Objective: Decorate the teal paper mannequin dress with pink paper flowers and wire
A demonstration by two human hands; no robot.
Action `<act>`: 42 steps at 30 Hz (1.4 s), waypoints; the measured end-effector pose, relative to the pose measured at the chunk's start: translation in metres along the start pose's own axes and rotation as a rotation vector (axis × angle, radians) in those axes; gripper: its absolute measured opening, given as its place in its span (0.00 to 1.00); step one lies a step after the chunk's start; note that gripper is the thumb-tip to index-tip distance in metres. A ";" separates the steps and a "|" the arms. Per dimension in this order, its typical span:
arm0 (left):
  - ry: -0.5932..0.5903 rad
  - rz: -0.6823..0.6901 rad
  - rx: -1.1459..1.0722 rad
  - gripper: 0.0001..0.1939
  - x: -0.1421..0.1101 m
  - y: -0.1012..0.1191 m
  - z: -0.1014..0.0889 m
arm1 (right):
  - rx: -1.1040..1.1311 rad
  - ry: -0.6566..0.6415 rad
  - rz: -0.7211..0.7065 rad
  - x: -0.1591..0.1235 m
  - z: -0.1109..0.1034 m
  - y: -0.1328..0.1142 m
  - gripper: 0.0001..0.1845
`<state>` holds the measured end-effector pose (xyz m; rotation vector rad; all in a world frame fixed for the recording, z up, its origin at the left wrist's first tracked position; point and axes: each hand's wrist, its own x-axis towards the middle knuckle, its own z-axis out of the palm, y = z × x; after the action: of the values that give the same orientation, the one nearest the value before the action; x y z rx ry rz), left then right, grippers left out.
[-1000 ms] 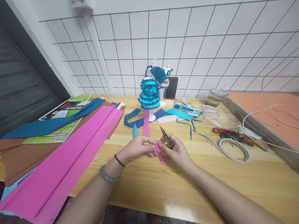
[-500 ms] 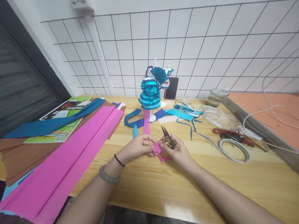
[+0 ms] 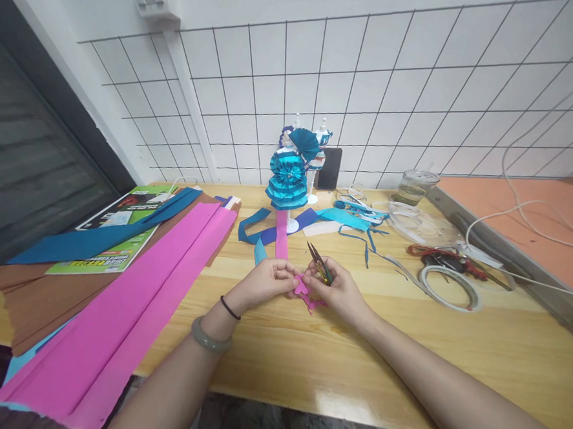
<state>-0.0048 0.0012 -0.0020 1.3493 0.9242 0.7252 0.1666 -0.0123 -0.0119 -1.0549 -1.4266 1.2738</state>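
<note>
together — both hands pinch the pink cutout.

Counter: bare wood, open from the near edge up to the hands. Left side: blocked by long pink sheets over brown sheets. Beyond the hands: dressed stand, upright, strips about its base. Right of the hands: open wood as far as tape roll. Far right: raised orange surface, white cable crossing its edge.
</note>
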 end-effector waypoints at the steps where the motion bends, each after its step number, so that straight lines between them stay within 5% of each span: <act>1: -0.008 0.004 0.009 0.13 0.000 0.000 0.000 | 0.008 -0.002 0.006 0.000 0.000 0.000 0.18; 24: 0.011 -0.021 -0.042 0.16 -0.002 0.007 0.005 | -0.083 0.047 -0.063 0.001 -0.003 -0.003 0.11; 37: -0.008 -0.028 -0.013 0.17 -0.001 0.003 0.002 | 0.090 -0.027 0.056 0.001 0.000 0.006 0.16; 42: 0.038 -0.054 -0.074 0.20 -0.001 0.006 0.003 | -0.003 0.058 -0.009 0.002 -0.002 0.003 0.15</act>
<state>-0.0018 -0.0007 0.0040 1.2449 0.9517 0.7390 0.1679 -0.0097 -0.0143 -1.0788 -1.3883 1.2251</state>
